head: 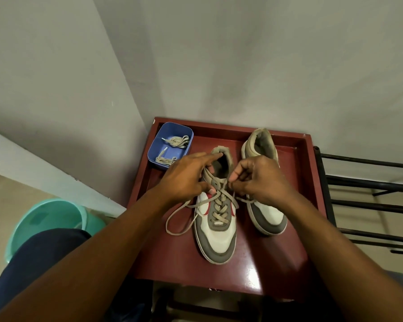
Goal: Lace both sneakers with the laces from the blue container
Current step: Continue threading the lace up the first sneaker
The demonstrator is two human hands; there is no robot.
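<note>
Red table [254, 270]: right fingers [237, 177] pinch lace [219, 206] at sneaker [216, 240]

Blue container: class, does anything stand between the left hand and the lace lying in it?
Nothing visible does. The blue container has no lid, and the spare lace lies bare in it, just beyond the left hand. That hand, though, holds the half-laced sneaker; the right hand pinches the threaded lace.

I see bare table [265, 263] before the laced sneaker [219, 240]; the blue container [175, 129] stands at its far left, the other sneaker [269, 212] just right.
</note>
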